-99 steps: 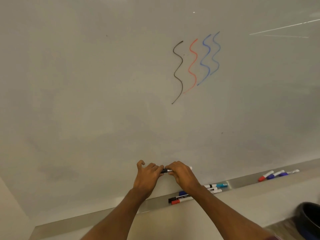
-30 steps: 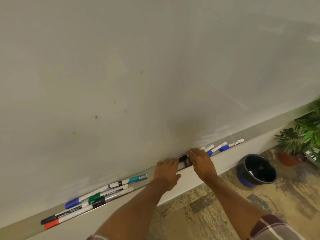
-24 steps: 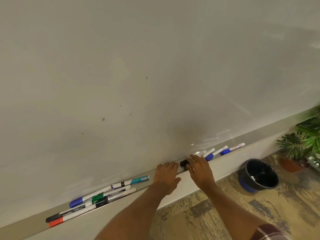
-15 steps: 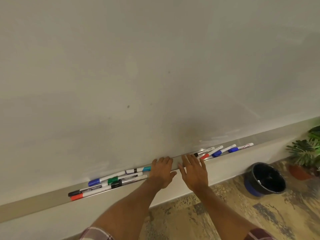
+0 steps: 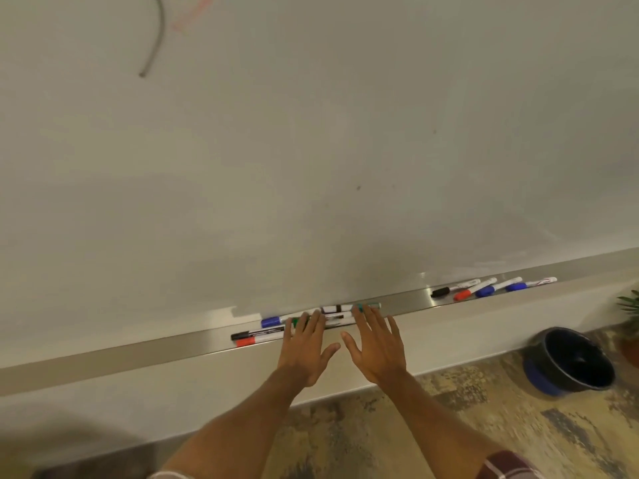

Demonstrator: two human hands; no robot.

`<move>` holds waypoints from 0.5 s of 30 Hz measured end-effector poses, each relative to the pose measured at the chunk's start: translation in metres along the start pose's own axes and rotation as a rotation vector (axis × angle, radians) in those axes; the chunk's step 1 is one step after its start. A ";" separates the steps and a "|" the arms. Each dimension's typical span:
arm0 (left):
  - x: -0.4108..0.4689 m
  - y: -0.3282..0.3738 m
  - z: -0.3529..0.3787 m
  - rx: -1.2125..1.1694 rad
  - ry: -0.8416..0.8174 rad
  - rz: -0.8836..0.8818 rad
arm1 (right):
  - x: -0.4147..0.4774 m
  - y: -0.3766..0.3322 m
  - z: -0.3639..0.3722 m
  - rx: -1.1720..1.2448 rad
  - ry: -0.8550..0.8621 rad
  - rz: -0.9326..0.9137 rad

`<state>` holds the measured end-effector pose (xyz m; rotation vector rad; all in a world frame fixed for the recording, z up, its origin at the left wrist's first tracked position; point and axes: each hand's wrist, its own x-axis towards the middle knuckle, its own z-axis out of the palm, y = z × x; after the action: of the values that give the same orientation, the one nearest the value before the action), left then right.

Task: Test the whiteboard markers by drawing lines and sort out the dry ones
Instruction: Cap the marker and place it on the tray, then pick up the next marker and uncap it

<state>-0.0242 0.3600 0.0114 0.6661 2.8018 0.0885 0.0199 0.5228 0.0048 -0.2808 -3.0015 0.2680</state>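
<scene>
The left hand [image 5: 304, 344] is stretched forward, palm down, with the fingers straight and close together and the thumb out to the right. It is released and holds nothing. Its fingertips lie across a green marker [image 5: 295, 321] in the left group [image 5: 262, 339] of markers on the tray [image 5: 138, 352].

The right hand [image 5: 375, 344] is just beside it, also flat and released. Its fingers are slightly spread and its thumb points left. The two thumbs are near each other but apart. Its fingertips reach a teal marker [image 5: 371, 306] at the right end of that group. Whether either hand presses on a marker cannot be told. Both forearms run up from the near edge.

The tray is a narrow metal ledge along the lower edge of the whiteboard [image 5: 311, 133]. Left of the hands, the group's blue cap [image 5: 270, 321], black cap [image 5: 240, 336] and red cap [image 5: 243, 342] stick out. Beyond them the ledge runs bare to the left edge.

To the right a bare stretch separates the hands from the right group [image 5: 484, 291]. That group is four capped markers, black, red, blue and blue, lying well apart from the first group on the same ledge.

Far up on the left of the board is the tail of a black line [image 5: 157, 36]. A blurred red smear [image 5: 193, 15] sits beside it.

Below the tray is plain wall, then a mottled floor [image 5: 449, 426]. A dark bin [image 5: 570, 361] stands on the floor at the right, nearer than the right group. Leaves of a plant [image 5: 630, 305] show at the right edge.
</scene>
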 end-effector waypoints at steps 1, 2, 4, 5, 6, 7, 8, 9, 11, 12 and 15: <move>-0.007 -0.011 0.002 0.003 0.003 -0.016 | -0.003 -0.012 0.002 0.000 -0.016 -0.001; -0.012 -0.021 0.003 0.003 0.006 -0.027 | -0.006 -0.022 0.004 -0.001 -0.028 0.000; -0.024 -0.040 0.004 -0.004 0.011 -0.035 | -0.009 -0.042 0.006 0.001 -0.042 -0.003; -0.029 -0.049 0.004 -0.009 0.015 -0.039 | -0.011 -0.051 0.009 0.002 -0.047 -0.010; -0.034 -0.058 0.004 -0.014 0.021 -0.045 | -0.013 -0.060 0.010 -0.001 -0.052 -0.017; -0.038 -0.067 0.004 -0.018 0.031 -0.053 | -0.015 -0.069 0.012 -0.004 -0.058 -0.025; -0.043 -0.076 0.003 -0.024 0.045 -0.063 | -0.017 -0.078 0.013 -0.007 -0.064 -0.031; -0.047 -0.084 0.004 -0.031 0.060 -0.072 | -0.018 -0.087 0.014 -0.008 -0.073 -0.039; -0.055 -0.102 0.005 -0.041 0.076 -0.086 | -0.020 -0.104 0.018 -0.009 -0.082 -0.060; -0.058 -0.112 0.007 -0.049 0.081 -0.095 | -0.020 -0.112 0.019 -0.010 -0.087 -0.071; -0.067 -0.138 0.012 -0.092 0.086 -0.144 | -0.019 -0.136 0.026 -0.005 -0.111 -0.089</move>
<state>-0.0230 0.2066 -0.0007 0.4475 2.8969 0.2223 0.0110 0.3832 0.0026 -0.1363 -3.1142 0.2755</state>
